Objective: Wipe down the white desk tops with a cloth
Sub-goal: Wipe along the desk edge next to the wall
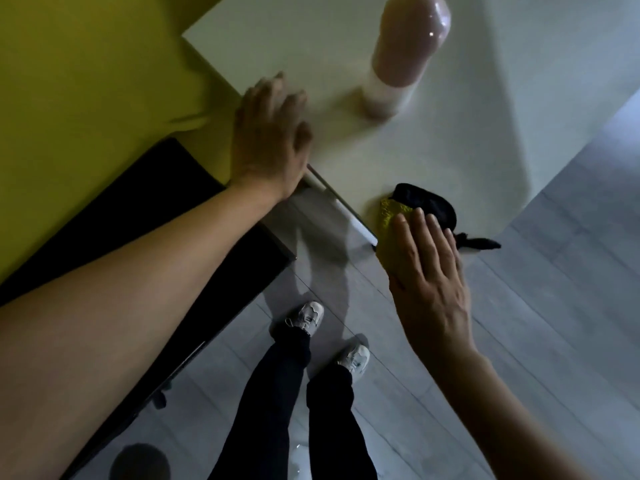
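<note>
The white desk top (433,109) was a smooth, pale slab seen from above, one corner pointing away and its near edge running diagonally. The cloth (391,216), yellow and crumpled, lay on the desk top at that near edge, close to the desk's nearest corner and partly covered by flat fingers.

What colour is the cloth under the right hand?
Yellow; the cloth lies beneath the right hand at the desk edge, seen in the head view.
</note>
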A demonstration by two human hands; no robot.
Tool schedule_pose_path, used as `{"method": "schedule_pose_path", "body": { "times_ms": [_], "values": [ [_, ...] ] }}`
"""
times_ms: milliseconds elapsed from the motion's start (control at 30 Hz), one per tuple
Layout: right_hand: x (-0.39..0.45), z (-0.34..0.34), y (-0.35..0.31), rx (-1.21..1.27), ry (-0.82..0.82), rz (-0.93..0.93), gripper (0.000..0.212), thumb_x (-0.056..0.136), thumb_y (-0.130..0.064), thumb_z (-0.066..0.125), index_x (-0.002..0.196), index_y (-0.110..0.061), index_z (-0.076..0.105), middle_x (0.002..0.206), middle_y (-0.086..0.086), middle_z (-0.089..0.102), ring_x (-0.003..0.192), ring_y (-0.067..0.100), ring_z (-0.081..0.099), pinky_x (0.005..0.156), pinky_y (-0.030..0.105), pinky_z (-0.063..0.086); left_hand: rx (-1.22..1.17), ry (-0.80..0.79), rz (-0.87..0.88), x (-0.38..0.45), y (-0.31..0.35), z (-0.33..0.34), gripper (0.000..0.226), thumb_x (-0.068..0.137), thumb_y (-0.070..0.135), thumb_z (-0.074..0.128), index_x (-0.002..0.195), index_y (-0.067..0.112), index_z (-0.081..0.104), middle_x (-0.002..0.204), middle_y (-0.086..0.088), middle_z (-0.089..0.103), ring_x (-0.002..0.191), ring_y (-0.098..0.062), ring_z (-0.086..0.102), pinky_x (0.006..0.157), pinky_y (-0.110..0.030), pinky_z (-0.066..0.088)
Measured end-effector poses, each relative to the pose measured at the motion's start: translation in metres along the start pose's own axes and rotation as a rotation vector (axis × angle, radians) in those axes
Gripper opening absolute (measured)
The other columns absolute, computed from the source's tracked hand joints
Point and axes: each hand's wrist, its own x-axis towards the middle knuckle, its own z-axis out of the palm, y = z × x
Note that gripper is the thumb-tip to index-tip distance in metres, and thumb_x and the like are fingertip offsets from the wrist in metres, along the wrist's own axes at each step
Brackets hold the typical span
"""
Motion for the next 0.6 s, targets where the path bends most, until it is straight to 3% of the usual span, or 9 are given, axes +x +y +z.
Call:
{"method": "schedule_pose_path", "body": {
  "times_ms": [100, 200, 367, 500, 600],
  "values": [
    [0.024, 0.012, -0.017, 0.023, 0.027, -0.031, 0.075, 0.09, -0.002, 0.065, 0.157, -0.006, 0.03, 0.164, 0.017, 0.024, 0.155, 0.033, 0.016, 0.127, 0.05, 0.015, -0.035, -0.04, 0.076, -0.013, -0.026, 0.003, 0.054, 0.101, 0.026, 0.037, 0.154, 0.016, 0.049, 0.161, -0.022, 0.04, 0.15, -0.044, 0.035, 0.125, -0.05, 0.027],
    [0.061, 0.025, -0.039, 0.05, 0.029, -0.07, 0.069, 0.094, -0.002, 0.055, 0.158, -0.007, 0.029, 0.165, 0.017, 0.022, 0.155, 0.033, 0.014, 0.127, 0.05, 0.012, -0.073, -0.098, 0.047, -0.011, -0.021, -0.003, 0.057, 0.101, 0.027, 0.032, 0.155, 0.017, 0.047, 0.163, -0.019, 0.038, 0.152, -0.042, 0.032, 0.126, -0.05, 0.026],
    [0.123, 0.041, -0.07, 0.082, 0.066, -0.141, 0.066, 0.094, 0.001, 0.056, 0.156, -0.006, 0.033, 0.163, 0.019, 0.026, 0.154, 0.035, 0.018, 0.127, 0.05, 0.014, -0.163, -0.143, 0.038, -0.01, -0.027, -0.012, 0.058, 0.101, 0.03, 0.028, 0.15, 0.011, 0.052, 0.16, -0.017, 0.044, 0.15, -0.04, 0.036, 0.126, -0.048, 0.027],
    [0.137, 0.039, -0.077, 0.024, -0.024, -0.167, 0.076, 0.091, 0.001, 0.063, 0.158, -0.01, 0.029, 0.165, 0.017, 0.022, 0.154, 0.034, 0.015, 0.126, 0.051, 0.017, -0.216, -0.172, -0.071, -0.023, -0.02, -0.023, 0.058, 0.099, 0.022, 0.035, 0.154, 0.008, 0.044, 0.162, -0.013, 0.042, 0.154, -0.032, 0.033, 0.125, -0.033, 0.017],
    [0.139, 0.026, -0.073, -0.009, -0.108, -0.185, 0.084, 0.089, -0.004, 0.071, 0.159, -0.011, 0.026, 0.165, 0.018, 0.023, 0.154, 0.036, 0.017, 0.125, 0.052, 0.021, -0.302, -0.184, -0.198, -0.05, -0.005, -0.031, 0.066, 0.097, 0.022, 0.042, 0.161, 0.008, 0.033, 0.165, -0.015, 0.035, 0.154, -0.031, 0.03, 0.124, -0.034, 0.02]
  ]
}}
